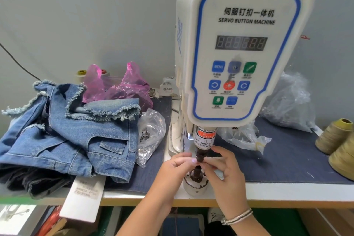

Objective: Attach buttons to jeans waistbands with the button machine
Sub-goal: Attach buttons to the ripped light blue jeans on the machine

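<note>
Both hands — left hand (179, 161), right hand (223, 165) — pinch at the machine's plunger (199, 157), lower centre; the jeans (63, 136), lower left, look soft, floppy — grip the stiffer waistband

machine (243, 53): white, blue-trimmed, upright on table, dark plunger (199, 157) over white base | jeans (63, 132): blue frayed denim, heaped left

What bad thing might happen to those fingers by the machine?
Both hands, left hand and right hand, have fingertips right at the dark punch, just under its finger-warning label. If the machine fires now, a finger might get pinched. No jeans lie under the punch; the jeans sit piled to the left, so a button might be wasted.
</note>
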Demonstrator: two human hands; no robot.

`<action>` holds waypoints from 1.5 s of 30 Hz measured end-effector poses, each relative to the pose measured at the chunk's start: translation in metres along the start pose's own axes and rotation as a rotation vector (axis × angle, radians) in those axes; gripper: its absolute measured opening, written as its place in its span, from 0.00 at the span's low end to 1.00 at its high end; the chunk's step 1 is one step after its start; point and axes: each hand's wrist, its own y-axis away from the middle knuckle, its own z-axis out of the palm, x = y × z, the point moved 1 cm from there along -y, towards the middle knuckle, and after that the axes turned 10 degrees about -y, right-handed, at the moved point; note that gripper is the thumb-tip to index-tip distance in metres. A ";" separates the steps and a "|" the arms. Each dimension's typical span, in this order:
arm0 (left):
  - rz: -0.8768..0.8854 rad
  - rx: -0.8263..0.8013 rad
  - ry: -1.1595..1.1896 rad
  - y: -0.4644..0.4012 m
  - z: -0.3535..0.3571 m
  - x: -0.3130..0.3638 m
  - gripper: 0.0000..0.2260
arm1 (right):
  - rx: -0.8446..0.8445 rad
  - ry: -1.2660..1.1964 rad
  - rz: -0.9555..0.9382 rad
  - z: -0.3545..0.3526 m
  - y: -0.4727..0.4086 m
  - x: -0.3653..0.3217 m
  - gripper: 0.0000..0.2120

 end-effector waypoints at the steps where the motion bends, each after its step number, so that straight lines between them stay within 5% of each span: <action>1: -0.004 -0.005 0.012 0.001 0.000 0.001 0.08 | 0.005 -0.040 0.021 0.000 0.000 -0.001 0.15; 9: -0.074 0.028 0.055 0.008 0.005 0.004 0.05 | 0.013 -0.241 0.165 0.001 0.005 0.002 0.18; 18: -0.170 0.052 0.089 0.007 0.006 0.004 0.05 | 0.105 -0.209 0.126 -0.012 0.010 0.014 0.21; 29: -0.124 -0.018 0.193 0.014 0.005 0.010 0.18 | 0.126 -0.116 0.217 -0.019 0.017 0.032 0.16; 34: -0.181 0.028 0.137 0.013 0.004 0.009 0.06 | 0.118 -0.092 0.237 -0.017 0.018 0.035 0.16; 45: -0.234 0.015 0.131 0.013 0.004 0.014 0.11 | 0.095 -0.052 0.256 -0.017 0.017 0.037 0.16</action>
